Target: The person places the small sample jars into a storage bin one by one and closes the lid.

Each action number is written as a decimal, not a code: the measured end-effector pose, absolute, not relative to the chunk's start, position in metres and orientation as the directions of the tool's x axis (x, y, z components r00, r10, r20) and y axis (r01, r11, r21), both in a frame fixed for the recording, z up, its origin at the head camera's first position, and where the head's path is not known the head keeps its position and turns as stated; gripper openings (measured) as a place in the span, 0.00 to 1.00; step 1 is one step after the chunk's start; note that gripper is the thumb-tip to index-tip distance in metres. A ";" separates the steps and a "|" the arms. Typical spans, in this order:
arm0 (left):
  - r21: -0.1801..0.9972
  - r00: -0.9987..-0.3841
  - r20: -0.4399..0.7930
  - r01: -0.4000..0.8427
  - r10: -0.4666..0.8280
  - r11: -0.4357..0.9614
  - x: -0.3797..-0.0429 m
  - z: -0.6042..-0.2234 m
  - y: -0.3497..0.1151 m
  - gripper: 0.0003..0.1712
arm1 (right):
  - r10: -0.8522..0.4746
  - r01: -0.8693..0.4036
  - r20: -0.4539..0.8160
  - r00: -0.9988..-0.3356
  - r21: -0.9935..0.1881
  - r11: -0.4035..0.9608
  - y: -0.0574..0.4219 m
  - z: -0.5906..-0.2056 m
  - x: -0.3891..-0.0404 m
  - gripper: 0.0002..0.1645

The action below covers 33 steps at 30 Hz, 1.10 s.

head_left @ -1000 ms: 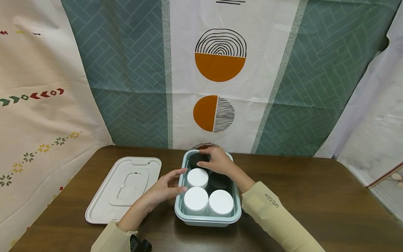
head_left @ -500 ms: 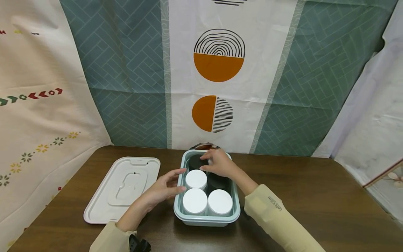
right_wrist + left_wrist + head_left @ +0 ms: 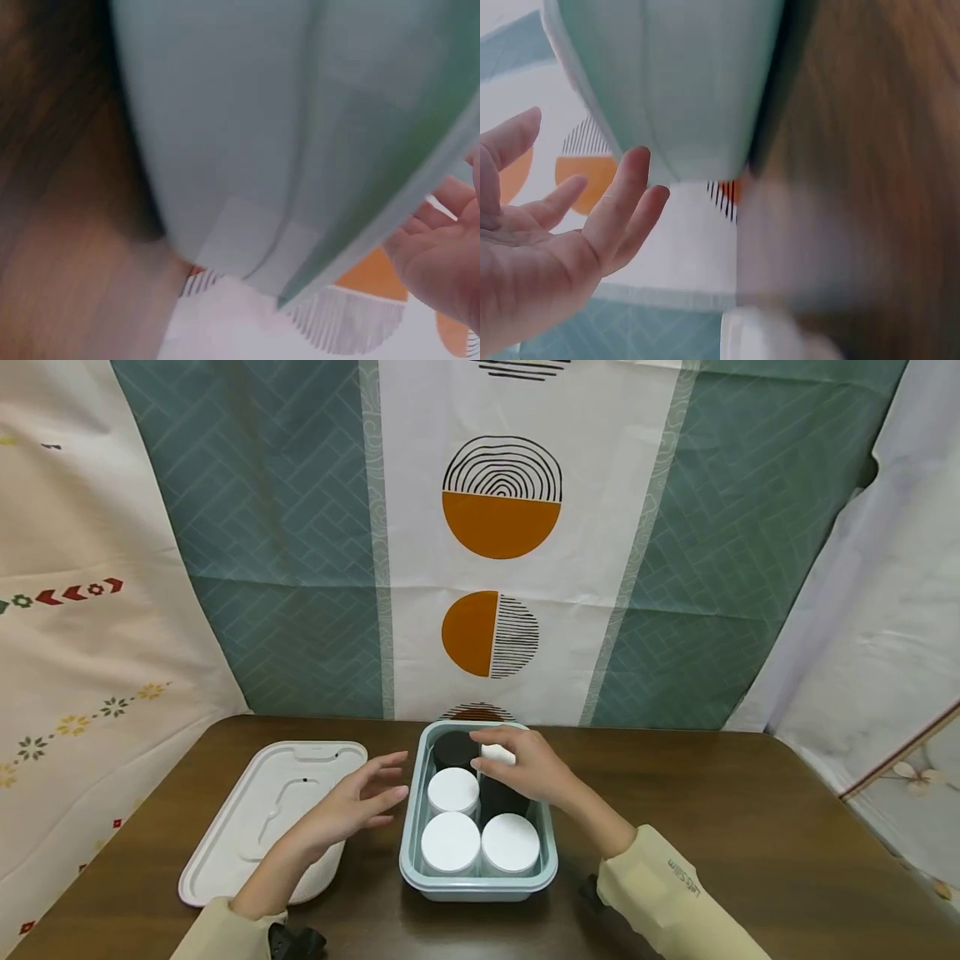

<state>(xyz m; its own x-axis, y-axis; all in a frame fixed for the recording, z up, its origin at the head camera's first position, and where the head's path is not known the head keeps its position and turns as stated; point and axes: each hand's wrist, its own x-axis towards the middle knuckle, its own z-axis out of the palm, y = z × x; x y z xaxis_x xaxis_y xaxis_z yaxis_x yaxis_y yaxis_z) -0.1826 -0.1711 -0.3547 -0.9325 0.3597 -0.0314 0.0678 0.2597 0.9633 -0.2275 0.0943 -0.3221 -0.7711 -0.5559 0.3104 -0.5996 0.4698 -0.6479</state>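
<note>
A pale blue tub [image 3: 480,883] stands on the table, holding jars with white lids and jars with black lids. Over its back right part, my right hand [image 3: 528,768] has thumb and fingers at either side of a white lid [image 3: 498,753]; I cannot tell whether they grip it. In the right wrist view, this hand [image 3: 439,255] shows beyond the tub's rim, partly cut off. My left hand [image 3: 348,802] is off the tub's left side, fingers spread and holding nothing. The left wrist view shows that hand [image 3: 570,232] beside the tub wall [image 3: 682,82].
A white lid panel [image 3: 258,827] with a raised centre lies on the brown table [image 3: 660,793], left of the tub and partly behind my left forearm. Patterned cloths [image 3: 300,635] hang behind and at both sides of the table.
My left hand has drawn back leftward from the tub's edge. My right hand has shifted slightly right, uncovering more of the white lid beneath it. The whole view has shifted a little.
</note>
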 end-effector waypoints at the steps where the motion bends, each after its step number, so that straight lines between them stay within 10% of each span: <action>1: 0.959 -0.935 -0.032 0.071 0.354 0.273 -0.182 -0.353 -0.176 0.35 | -0.558 -0.596 0.312 -0.769 -0.667 0.447 0.094 -0.320 -0.224 0.25; 17: 0.873 -0.950 0.076 0.210 0.303 0.440 -0.166 -0.332 -0.258 0.31 | -0.644 -0.521 0.297 -0.705 -0.833 0.187 0.034 -0.312 -0.148 0.29; 33: 0.541 -0.992 0.016 0.114 0.126 0.833 -0.176 -0.364 -0.318 0.36 | -0.697 -0.394 -0.003 -0.717 -0.823 0.409 -0.034 -0.341 -0.116 0.34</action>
<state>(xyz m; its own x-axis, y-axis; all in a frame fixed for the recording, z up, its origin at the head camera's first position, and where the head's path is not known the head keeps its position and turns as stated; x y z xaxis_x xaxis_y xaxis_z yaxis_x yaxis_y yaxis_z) -0.1759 -0.3177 -0.3639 -0.9920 0.1255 0.0162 0.1143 0.8331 0.5411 -0.1163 -0.0338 -0.3415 -0.7170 -0.6970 -0.0031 -0.3943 0.4092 -0.8229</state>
